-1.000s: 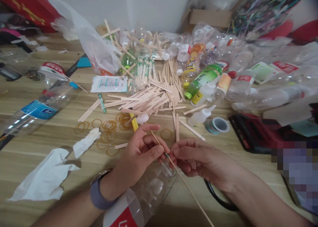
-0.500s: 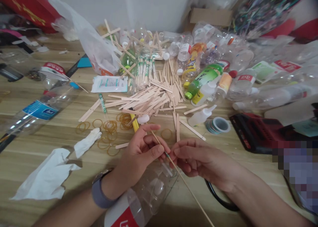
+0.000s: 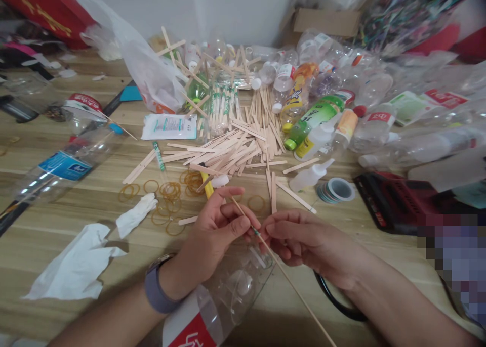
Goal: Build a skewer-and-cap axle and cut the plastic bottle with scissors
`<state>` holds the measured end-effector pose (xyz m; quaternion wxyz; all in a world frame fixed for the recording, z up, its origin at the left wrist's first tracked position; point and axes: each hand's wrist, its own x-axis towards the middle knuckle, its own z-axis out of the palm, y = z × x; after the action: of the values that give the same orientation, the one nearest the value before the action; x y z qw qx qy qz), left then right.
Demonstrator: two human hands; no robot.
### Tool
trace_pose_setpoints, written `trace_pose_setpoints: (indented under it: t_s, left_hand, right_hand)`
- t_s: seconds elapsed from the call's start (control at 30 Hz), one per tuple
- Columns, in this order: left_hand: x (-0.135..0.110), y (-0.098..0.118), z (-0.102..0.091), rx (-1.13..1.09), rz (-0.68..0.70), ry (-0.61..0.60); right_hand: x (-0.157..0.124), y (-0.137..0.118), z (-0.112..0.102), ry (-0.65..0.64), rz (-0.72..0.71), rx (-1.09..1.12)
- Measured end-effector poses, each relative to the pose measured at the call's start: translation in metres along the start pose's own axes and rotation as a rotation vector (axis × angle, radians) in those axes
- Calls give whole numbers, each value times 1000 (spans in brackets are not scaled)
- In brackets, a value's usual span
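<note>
Just below the centre of the frame, the left hand [image 3: 214, 230] is closed in a pinch, thumb and forefinger clamped on a thin bamboo skewer [image 3: 293, 290]. The right hand [image 3: 304, 238] meets it from the other side, fingers curled and tips gripping the same stick. Between the two pinches sits a tiny green band [image 3: 256, 231] on the skewer. The stick runs from upper left of the hands down to the lower right edge, and directly under it lies a clear plastic bottle [image 3: 228, 291] with a red label, on its side on the desk [image 3: 56, 200]. Doing this well probably means holding both pinches tight against the green spot, so the slender stick neither bends nor rolls, and turning it with the fingertips only. Farther out, rubber bands [image 3: 169, 190] are scattered just above the left hand, with a heap of craft sticks [image 3: 231, 149] beyond them. A tape roll [image 3: 336, 189] and a small white dropper bottle [image 3: 311, 174] lie to the upper right, and crumpled tissue [image 3: 76, 263] at lower left. What the green band is cannot be made out, since fingers cover most of it. The bottle's neck is hidden under the hands, the skewer's lower end is cut off by the frame, and a pixelated patch [image 3: 451, 256] masks the lower right.
</note>
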<state>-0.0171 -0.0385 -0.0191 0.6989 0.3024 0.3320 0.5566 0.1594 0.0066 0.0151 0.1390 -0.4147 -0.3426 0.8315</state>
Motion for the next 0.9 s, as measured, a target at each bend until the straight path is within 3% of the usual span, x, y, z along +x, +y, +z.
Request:
trace_pose_setpoints:
  t_s: [0.17, 0.33, 0.7, 0.83, 0.9]
  left_hand:
    - [1, 1, 1, 9, 12, 7]
    - [1, 0, -1, 41, 8, 25]
    - [0, 3, 2, 82, -9, 124]
    - [0, 2, 1, 84, 0, 122]
    - [0, 1, 0, 93, 1, 117]
  right_hand:
    - [1, -2, -2, 125, -81, -98]
    - [-2, -6, -4, 321, -278, -344]
    - [-31, 0, 17, 321, -787, -1071]
    - [-29, 5, 17, 451, -780, -1121]
    - [-27, 4, 17, 433, -709, -1067]
